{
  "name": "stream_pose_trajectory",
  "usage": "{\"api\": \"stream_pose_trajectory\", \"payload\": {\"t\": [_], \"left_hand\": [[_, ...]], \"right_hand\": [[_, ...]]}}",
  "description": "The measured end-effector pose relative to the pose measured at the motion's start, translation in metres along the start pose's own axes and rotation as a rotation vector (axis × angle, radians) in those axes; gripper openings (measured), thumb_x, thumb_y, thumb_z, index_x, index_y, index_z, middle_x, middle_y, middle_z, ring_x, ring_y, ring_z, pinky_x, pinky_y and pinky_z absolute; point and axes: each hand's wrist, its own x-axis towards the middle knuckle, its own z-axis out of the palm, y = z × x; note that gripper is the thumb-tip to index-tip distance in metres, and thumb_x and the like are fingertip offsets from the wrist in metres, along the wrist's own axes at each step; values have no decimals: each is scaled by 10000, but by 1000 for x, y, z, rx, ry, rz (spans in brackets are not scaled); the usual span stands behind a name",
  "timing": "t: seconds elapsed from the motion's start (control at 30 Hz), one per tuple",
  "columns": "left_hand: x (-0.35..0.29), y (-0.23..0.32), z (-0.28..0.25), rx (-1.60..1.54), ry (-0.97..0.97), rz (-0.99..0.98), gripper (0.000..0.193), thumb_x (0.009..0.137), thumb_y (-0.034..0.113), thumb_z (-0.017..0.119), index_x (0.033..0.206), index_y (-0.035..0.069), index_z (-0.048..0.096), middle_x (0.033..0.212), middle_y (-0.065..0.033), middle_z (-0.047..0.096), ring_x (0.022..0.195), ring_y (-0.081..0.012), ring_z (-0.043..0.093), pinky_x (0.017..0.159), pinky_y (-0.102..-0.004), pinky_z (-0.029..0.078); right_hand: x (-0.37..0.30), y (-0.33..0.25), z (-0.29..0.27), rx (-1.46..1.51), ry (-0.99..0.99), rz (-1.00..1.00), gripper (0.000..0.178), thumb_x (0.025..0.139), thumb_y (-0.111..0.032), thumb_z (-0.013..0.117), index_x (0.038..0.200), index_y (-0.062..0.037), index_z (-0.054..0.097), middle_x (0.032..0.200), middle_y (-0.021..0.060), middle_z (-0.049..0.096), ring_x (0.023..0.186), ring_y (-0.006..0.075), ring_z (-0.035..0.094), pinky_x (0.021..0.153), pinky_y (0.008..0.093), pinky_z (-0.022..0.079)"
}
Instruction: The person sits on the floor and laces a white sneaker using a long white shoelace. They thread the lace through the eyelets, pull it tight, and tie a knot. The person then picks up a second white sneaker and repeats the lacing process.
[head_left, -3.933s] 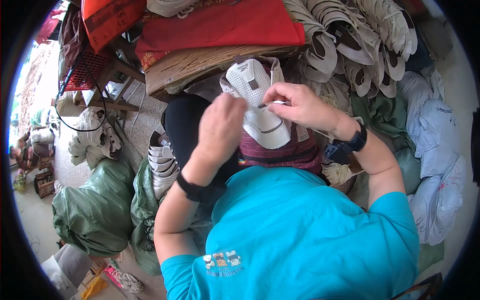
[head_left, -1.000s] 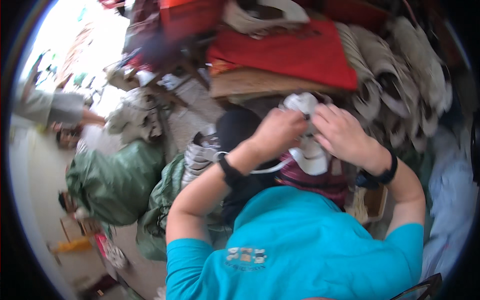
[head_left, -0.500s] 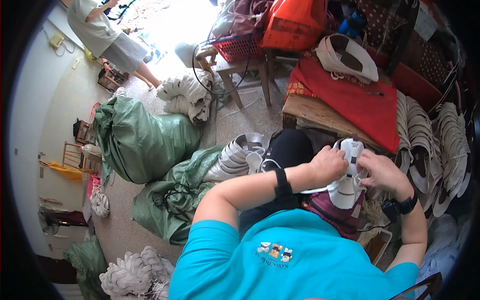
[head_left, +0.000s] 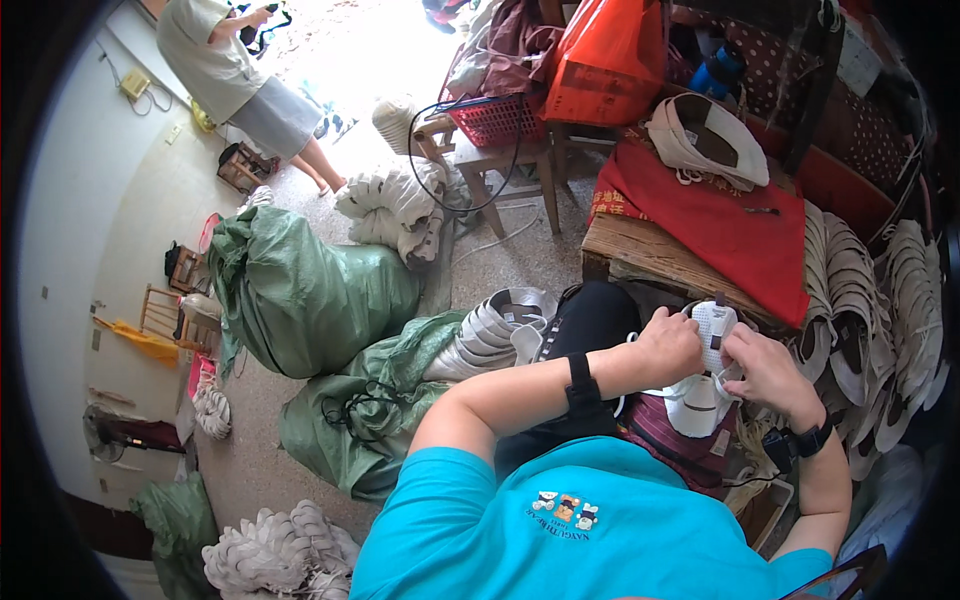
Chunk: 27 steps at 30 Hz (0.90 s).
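Note:
A white shoe upper (head_left: 690, 408) lies across my lap, its perforated tongue (head_left: 713, 325) with a dark patch pointing away from me. My left hand (head_left: 668, 345) pinches the tongue side of the upper, fingers closed. On the opposite edge, my right hand (head_left: 765, 370) has its fingers bent and closed on the upper near the lacing. A white lace trails out beside my left hand. Whether the fingertips hold lace or only the upper's edge is too small to tell. Under the upper is a maroon striped bag or cloth (head_left: 655, 430).
A wooden bench (head_left: 650, 255) with a red cloth (head_left: 720, 225) and a white upper (head_left: 705, 140) stands ahead. Stacked uppers (head_left: 850, 280) hang at right. Green sacks (head_left: 310, 290) and a stack of uppers (head_left: 490, 335) lie left. Another person (head_left: 240, 90) stands by the doorway.
The view has shifted slightly, so the surroundings sit further right and lower. Both hands stay on the shoe upper with little visible movement.

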Motion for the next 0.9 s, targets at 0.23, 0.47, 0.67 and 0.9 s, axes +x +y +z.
{"api": "stream_pose_trajectory", "payload": {"t": [0.23, 0.47, 0.67, 0.9], "left_hand": [[-5, -2, -10, -284, -86, -80, 133, 757, 268, 693, 760, 143, 737, 985, -32, 634, 1085, -261, 562, 797, -469, 456], [-7, -1, 8, -448, 159, -157, 166, 753, 229, 683, 705, 73, 710, 919, -65, 641, 986, -306, 589, 753, -449, 499], [-7, -15, 14, -411, 171, 15, 189, 782, 260, 717, 799, 71, 714, 954, -99, 622, 977, -322, 597, 782, -452, 513], [-25, -13, -12, -397, -63, 72, 315, 711, 180, 787, 975, 102, 636, 1063, -105, 558, 928, -322, 653, 797, -455, 546]], "right_hand": [[3, 4, 4, 28, 31, -33, 381, 668, -133, 797, 944, -62, 544, 980, 128, 543, 895, 351, 607, 748, 440, 517], [1, 1, 4, 38, 10, -26, 380, 679, -123, 798, 958, -52, 550, 987, 124, 544, 909, 344, 604, 768, 430, 516], [1, -1, 4, 22, 2, -33, 353, 700, -123, 785, 957, -51, 554, 994, 130, 543, 917, 351, 609, 773, 431, 516], [3, 4, 7, -3, -9, -46, 337, 705, -169, 782, 933, -58, 561, 994, 137, 544, 910, 364, 608, 768, 445, 510]]}}
